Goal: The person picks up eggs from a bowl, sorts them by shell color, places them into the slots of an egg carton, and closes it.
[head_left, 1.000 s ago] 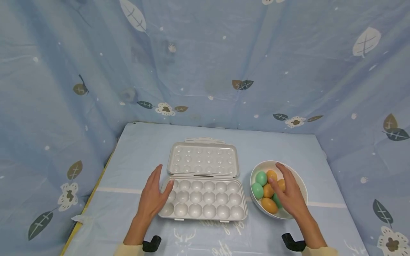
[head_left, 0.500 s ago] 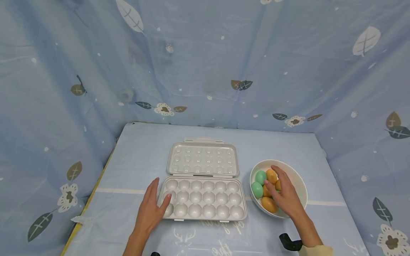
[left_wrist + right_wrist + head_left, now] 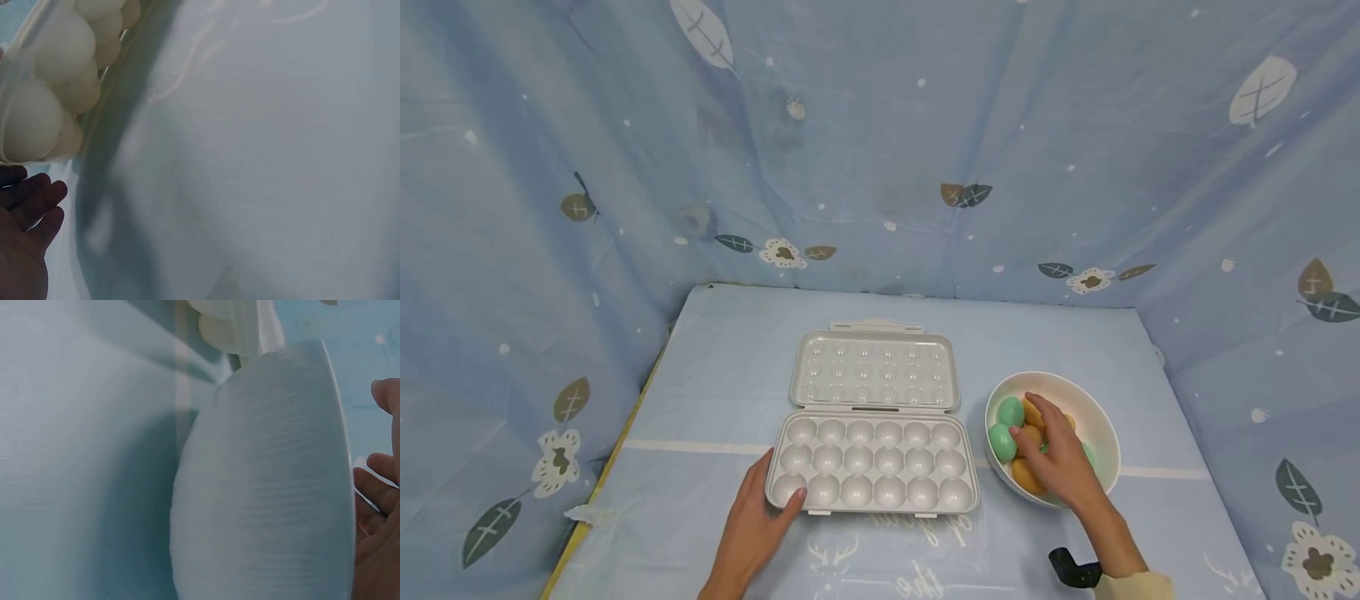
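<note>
One cream sleeve [image 3: 1135, 586]: it is showing at the lower edge, around the right arm.
Black piece [image 3: 1075, 571]: it is jutting inward from that sleeve.
Left hand [image 3: 751, 525]: its thumb is lying over the front left corner of the pale tray [image 3: 873, 461], while its loosely extended fingers are running alongside the left end.
Right hand [image 3: 1063, 462]: it is reaching over the near right part of the white bowl [image 3: 1101, 433], fingers spread and relaxed above the contents; whether the fingertips are touching anything, I cannot tell.
Tray: it is sitting left of the bowl, its three rows of six round cups facing up.
Bowl: it is standing upright, just beside the tray and apart from it.
Green eggs [image 3: 1002, 442]: two are resting at the bowl's left side, with more green showing around the hand.
Orange eggs [image 3: 1026, 477]: they are lying among the green ones, partly hidden by the hand.
Lid [image 3: 874, 369]: it is lying folded back behind the tray, dimpled inside facing up.
Bench [image 3: 730, 358]: its pale blue top is carrying tray and bowl.
Curtain [image 3: 865, 125]: it is hanging behind, printed with leaves and flowers.
</note>
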`<state>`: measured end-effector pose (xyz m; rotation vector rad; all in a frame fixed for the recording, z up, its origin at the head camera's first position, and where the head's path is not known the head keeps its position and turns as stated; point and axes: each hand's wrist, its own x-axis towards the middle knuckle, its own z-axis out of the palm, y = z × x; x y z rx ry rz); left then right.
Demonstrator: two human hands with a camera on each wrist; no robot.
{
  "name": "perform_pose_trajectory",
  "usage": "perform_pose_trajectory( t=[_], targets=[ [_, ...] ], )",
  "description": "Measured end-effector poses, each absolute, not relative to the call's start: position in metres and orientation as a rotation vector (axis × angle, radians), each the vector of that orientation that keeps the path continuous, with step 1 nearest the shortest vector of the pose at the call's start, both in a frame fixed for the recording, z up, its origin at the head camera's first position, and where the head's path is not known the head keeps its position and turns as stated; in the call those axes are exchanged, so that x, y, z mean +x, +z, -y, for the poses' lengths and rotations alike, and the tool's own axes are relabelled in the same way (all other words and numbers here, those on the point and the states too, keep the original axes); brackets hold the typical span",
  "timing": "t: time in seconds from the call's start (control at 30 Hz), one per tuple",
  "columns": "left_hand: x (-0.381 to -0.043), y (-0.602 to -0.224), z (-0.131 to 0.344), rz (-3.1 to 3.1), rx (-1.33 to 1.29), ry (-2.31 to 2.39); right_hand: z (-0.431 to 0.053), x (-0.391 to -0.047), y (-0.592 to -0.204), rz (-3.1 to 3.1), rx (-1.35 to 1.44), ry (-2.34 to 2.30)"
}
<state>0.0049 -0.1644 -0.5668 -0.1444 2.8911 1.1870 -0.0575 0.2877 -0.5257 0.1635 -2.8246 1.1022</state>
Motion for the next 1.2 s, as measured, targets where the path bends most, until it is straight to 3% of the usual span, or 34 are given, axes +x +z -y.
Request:
perform_pose_trajectory(
  t=[1.2],
  targets=[
    [0.032, -0.596, 0.174, -3.133, 0.086, 1.345, -0.267, -0.053, -0.528, 3.005, 0.245, 0.887]
  ],
)
